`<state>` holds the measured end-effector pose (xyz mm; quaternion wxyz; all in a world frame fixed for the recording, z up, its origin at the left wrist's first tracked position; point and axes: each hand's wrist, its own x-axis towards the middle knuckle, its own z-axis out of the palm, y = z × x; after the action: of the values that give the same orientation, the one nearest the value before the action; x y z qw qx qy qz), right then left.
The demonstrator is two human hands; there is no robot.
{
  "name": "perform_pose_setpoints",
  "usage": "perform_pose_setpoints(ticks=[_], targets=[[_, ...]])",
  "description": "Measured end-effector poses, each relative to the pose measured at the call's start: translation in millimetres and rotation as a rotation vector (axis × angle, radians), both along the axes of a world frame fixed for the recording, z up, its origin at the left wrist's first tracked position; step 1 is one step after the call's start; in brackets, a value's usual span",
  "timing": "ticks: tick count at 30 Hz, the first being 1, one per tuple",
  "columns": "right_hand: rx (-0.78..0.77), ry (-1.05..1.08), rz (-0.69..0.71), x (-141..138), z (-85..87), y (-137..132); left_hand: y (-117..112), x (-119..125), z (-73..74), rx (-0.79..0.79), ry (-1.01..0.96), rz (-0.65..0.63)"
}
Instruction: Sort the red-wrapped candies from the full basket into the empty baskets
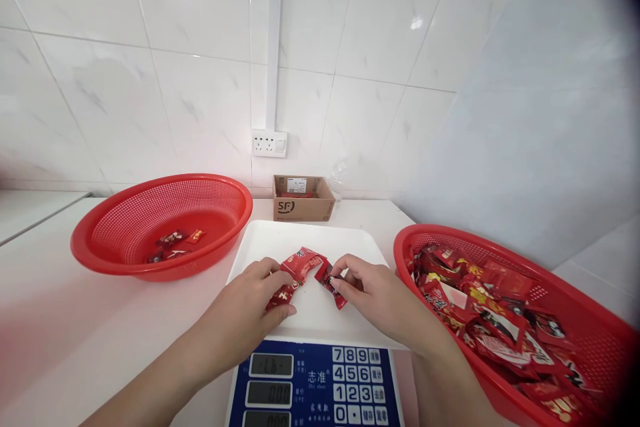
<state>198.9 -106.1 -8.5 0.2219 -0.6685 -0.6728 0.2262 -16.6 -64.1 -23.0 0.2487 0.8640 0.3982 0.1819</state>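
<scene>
Over the white tray of a digital scale, my left hand curls its fingers and thumb around small red snack packets at the tray's middle. Across from it, my right hand pinches a darker red snack packet between thumb and fingertips. The packets lie close together between both hands, and my fingers cover part of them. Below the tray is the scale's blue panel, with number keys and grey displays.
To the left stands a red perforated basket with several packets at its bottom. Another red basket, heaped with snack packets, sits at the right. A small cardboard box rests behind the scale by the tiled wall, under a socket.
</scene>
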Motion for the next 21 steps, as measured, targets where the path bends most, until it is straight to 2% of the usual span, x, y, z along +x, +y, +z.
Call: perform_pose_setpoints(ticks=[5,9,16,21], targets=[[-0.041,-0.162,-0.04,2.8,-0.1,0.5,0.5,-0.1,-1.5,0.007,-0.021,-0.014],[0.03,-0.217,-0.043,5.7,-2.6,1.1,-3.4,0.8,0.7,-0.035,-0.07,-0.019],[0.15,-0.134,0.244,-0.9,-10.5,-0.3,-5.6,2.1,-4.9,0.025,-0.057,-0.084],[0.174,-0.224,0.175,-0.1,-17.9,4.6,-5.9,2.8,-5.0,0.077,-0.032,-0.077]])
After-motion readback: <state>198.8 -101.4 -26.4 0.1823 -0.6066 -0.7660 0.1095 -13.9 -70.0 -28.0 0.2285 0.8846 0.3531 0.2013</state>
